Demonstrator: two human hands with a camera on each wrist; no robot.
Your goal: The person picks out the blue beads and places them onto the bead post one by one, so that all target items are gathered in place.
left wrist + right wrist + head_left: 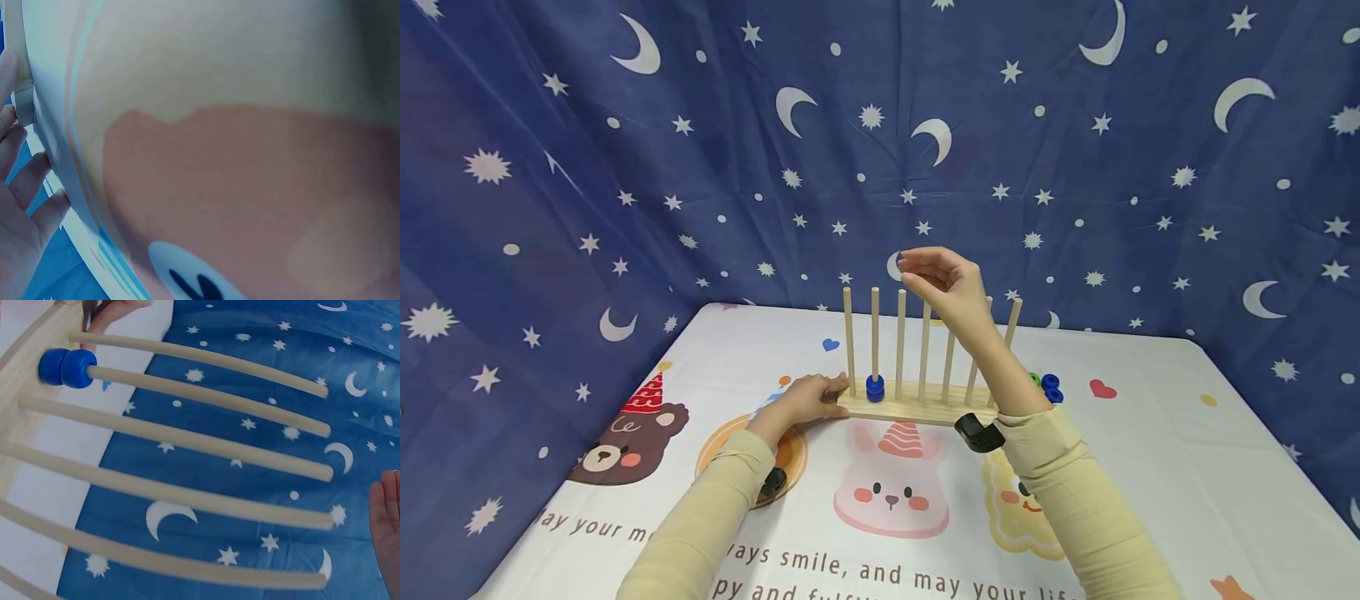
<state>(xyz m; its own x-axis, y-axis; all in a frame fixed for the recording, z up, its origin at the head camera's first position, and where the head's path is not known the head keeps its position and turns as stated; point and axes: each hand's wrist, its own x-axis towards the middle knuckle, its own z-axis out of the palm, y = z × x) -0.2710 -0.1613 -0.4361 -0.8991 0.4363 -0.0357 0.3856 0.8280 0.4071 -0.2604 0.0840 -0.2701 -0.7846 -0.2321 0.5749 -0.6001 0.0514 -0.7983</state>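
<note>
A wooden peg rack [917,410] with a row of upright pegs stands on the table. Two blue beads [875,388] sit stacked at the foot of its second peg from the left; the right wrist view shows these blue beads [67,367] too. My left hand [805,400] grips the left end of the rack's base, thumb in front and fingers behind. Raised above the peg tops, my right hand [946,287] has bent fingers and a gap between thumb and forefinger, with no bead visible there. Only part of the right hand [387,519] shows in its wrist view.
Loose blue beads [1051,387] and a green bead [1035,378] lie by the rack's right end, partly behind my right forearm. A white printed cloth [1150,450] covers the table. Behind it hangs a blue curtain [970,192] with moons and stars.
</note>
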